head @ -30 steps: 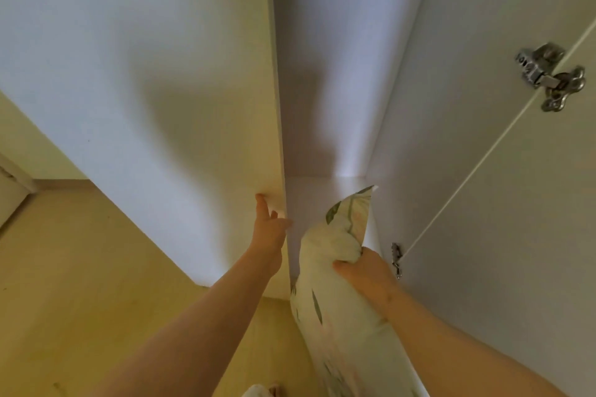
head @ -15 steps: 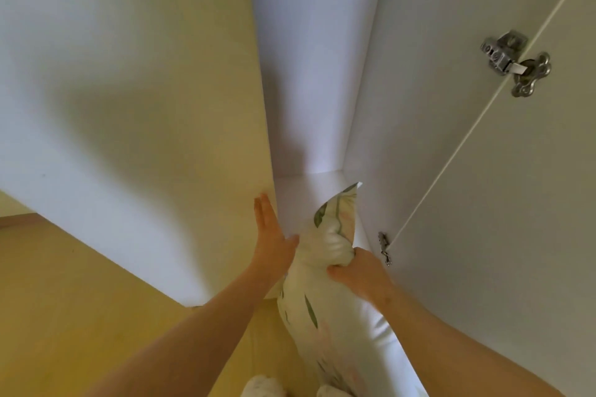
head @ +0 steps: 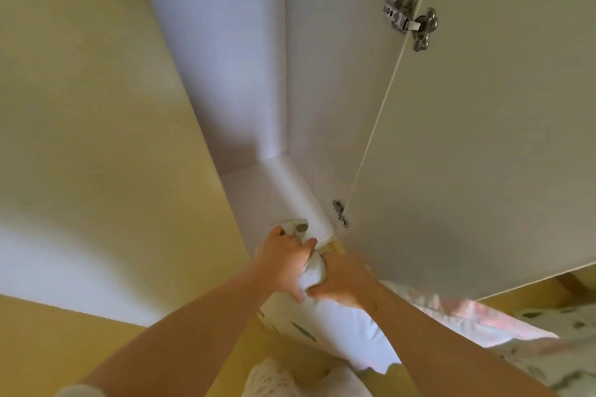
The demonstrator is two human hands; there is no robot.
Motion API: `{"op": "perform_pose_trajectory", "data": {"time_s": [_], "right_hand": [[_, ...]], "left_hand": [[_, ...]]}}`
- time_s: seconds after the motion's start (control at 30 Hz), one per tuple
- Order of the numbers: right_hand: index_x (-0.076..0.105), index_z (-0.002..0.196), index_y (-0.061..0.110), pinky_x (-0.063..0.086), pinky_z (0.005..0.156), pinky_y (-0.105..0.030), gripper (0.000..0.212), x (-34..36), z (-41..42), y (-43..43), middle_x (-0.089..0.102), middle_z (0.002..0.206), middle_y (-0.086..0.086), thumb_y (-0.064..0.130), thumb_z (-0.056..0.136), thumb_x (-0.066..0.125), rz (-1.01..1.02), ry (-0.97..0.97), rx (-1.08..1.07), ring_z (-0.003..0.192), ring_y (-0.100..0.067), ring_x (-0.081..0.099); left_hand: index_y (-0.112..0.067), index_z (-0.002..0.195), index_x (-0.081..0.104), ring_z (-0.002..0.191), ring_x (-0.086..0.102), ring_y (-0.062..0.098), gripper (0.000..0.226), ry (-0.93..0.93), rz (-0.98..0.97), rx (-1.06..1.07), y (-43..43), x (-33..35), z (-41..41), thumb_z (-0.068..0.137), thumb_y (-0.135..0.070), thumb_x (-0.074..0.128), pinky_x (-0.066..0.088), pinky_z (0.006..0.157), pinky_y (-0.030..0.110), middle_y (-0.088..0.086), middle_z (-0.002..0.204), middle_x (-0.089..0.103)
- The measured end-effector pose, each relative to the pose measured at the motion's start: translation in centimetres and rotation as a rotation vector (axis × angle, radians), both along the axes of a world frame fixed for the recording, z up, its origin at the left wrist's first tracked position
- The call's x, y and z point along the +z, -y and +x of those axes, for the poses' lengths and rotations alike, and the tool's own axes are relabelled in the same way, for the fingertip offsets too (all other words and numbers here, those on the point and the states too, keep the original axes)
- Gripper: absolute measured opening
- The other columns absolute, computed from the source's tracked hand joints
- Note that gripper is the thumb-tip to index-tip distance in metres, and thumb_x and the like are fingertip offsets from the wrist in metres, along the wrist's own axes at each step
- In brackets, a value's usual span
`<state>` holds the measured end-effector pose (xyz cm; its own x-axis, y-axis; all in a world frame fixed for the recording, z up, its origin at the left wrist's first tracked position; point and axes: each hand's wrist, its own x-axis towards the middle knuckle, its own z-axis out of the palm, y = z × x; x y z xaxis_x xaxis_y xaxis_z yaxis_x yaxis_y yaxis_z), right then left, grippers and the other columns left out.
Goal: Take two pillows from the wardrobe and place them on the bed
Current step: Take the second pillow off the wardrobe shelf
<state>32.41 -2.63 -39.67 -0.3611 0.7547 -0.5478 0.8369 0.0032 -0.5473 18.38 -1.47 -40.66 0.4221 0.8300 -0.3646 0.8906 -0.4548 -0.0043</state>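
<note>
A white pillow (head: 342, 325) with a green leaf print hangs in front of the open wardrobe (head: 258, 80), its top corner bunched up. My left hand (head: 283, 255) grips that corner from the left. My right hand (head: 342, 277) grips it from the right, thumbs nearly touching. The pillow's lower end trails down to the right, over more leaf-print fabric (head: 548, 345) at the bottom right. The wardrobe's white bottom shelf (head: 258, 200) shows bare behind my hands.
The left wardrobe door (head: 80, 138) stands open at the left, and the right door (head: 483, 138) with metal hinges (head: 409, 22) stands open at the right. Yellow wooden floor (head: 48, 348) lies below. My slippered feet (head: 290, 377) show at the bottom edge.
My left hand left the wardrobe door edge and took hold of the pillow's top corner beside my right hand. The pillow has come down and out of the wardrobe.
</note>
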Motion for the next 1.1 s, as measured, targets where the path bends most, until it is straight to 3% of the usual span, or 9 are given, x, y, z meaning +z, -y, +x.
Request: {"op": "perform_pose_trajectory", "data": {"time_s": [0.07, 0.3, 0.47, 0.53, 0.63, 0.7, 0.8, 0.97, 1.1], "right_hand": [[0.056, 0.109, 0.017, 0.047, 0.056, -0.024, 0.04, 0.1, 0.8, 1.0, 0.059, 0.086, 0.001, 0.027, 0.073, 0.07, -0.017, -0.036, -0.035, 0.076, -0.015, 0.057], [0.056, 0.082, 0.025, 0.04, 0.064, -0.024, 0.023, 0.3, 7.9, 3.0, 0.058, 0.08, 0.006, 0.047, 0.079, 0.062, 0.02, -0.066, -0.231, 0.073, -0.011, 0.052], [0.056, 0.067, 0.011, 0.039, 0.059, -0.029, 0.024, -2.3, 15.0, 4.5, 0.055, 0.07, -0.008, 0.022, 0.088, 0.052, 0.009, -0.182, -0.888, 0.067, -0.022, 0.049], [0.054, 0.061, 0.014, 0.04, 0.059, -0.031, 0.022, -2.9, 18.4, 4.8, 0.052, 0.063, -0.008, 0.016, 0.082, 0.056, -0.012, -0.259, -1.193, 0.065, -0.024, 0.05], [0.058, 0.09, 0.001, 0.039, 0.062, -0.033, 0.02, -2.3, 22.7, 4.9, 0.05, 0.069, -0.01, 0.018, 0.08, 0.063, -0.01, -0.2, -1.35, 0.061, -0.024, 0.047], [0.038, 0.133, 0.004, 0.044, 0.069, -0.034, 0.062, -1.2, 24.1, 4.7, 0.056, 0.101, -0.018, 0.021, 0.08, 0.067, 0.015, -0.229, -1.372, 0.078, -0.027, 0.053], [0.025, 0.143, 0.016, 0.045, 0.09, -0.038, 0.075, 0.9, 24.8, 4.3, 0.042, 0.143, -0.012, 0.016, 0.082, 0.068, 0.176, -0.38, -1.258, 0.119, -0.031, 0.05], [0.042, 0.092, 0.01, 0.036, 0.054, -0.028, 0.013, 2.5, 24.9, 3.8, 0.053, 0.087, -0.003, 0.02, 0.092, 0.052, 0.321, -0.326, -1.089, 0.069, -0.019, 0.049], [0.041, 0.088, 0.01, 0.042, 0.069, -0.034, 0.019, 2.4, 24.2, 4.6, 0.051, 0.078, 0.0, 0.027, 0.094, 0.047, 0.394, -0.169, -0.991, 0.075, -0.024, 0.052]], "left_hand": [[-0.013, 0.104, 0.062, 0.091, 0.064, 0.023, 0.061, -0.001, -0.051, 0.009, 0.4, -0.3, 0.9, 0.06, -0.055, 0.075, 0.03, 0.081, 0.029, 0.002, 0.098, 0.071], [-0.011, 0.091, 0.064, 0.095, 0.063, 0.026, 0.038, 0.122, -0.173, 0.112, 2.0, -0.3, 6.6, 0.068, -0.04, 0.074, 0.037, 0.083, 0.028, 0.007, 0.096, 0.07], [-0.014, 0.083, 0.058, 0.092, 0.062, 0.028, 0.025, 0.138, -0.198, -0.03, 3.4, -0.6, 12.2, 0.071, -0.032, 0.071, 0.038, 0.067, 0.028, 0.007, 0.093, 0.068], [-0.018, 0.074, 0.048, 0.09, 0.062, 0.027, 0.026, 0.137, -0.207, -0.063, 3.5, -0.3, 14.2, 0.071, -0.032, 0.07, 0.043, 0.078, 0.03, 0.005, 0.084, 0.064], [-0.018, 0.064, 0.04, 0.079, 0.058, 0.026, 0.036, 0.126, -0.214, -0.117, 3.5, 0.3, 16.7, 0.07, -0.034, 0.072, 0.047, 0.092, 0.036, 0.0, 0.072, 0.058], [-0.021, 0.057, 0.034, 0.081, 0.059, 0.026, 0.043, 0.12, -0.219, -0.136, 3.8, 0.5, 18.0, 0.07, -0.035, 0.072, 0.048, 0.088, 0.035, 0.002, 0.075, 0.061], [-0.022, 0.056, 0.032, 0.081, 0.057, 0.026, 0.045, 0.119, -0.21, -0.138, 4.9, 0.5, 19.0, 0.071, -0.034, 0.072, 0.041, 0.074, 0.03, 0.0, 0.072, 0.058], [-0.018, 0.063, 0.042, 0.072, 0.045, 0.02, 0.034, 0.122, -0.196, -0.129, 6.0, 0.5, 19.9, 0.072, -0.033, 0.071, 0.027, 0.058, 0.027, -0.002, 0.068, 0.051], [-0.023, 0.055, 0.033, 0.069, 0.046, 0.021, 0.044, 0.123, -0.175, -0.109, 6.2, -0.1, 19.4, 0.069, -0.037, 0.073, 0.041, 0.078, 0.031, -0.009, 0.058, 0.041]]}}
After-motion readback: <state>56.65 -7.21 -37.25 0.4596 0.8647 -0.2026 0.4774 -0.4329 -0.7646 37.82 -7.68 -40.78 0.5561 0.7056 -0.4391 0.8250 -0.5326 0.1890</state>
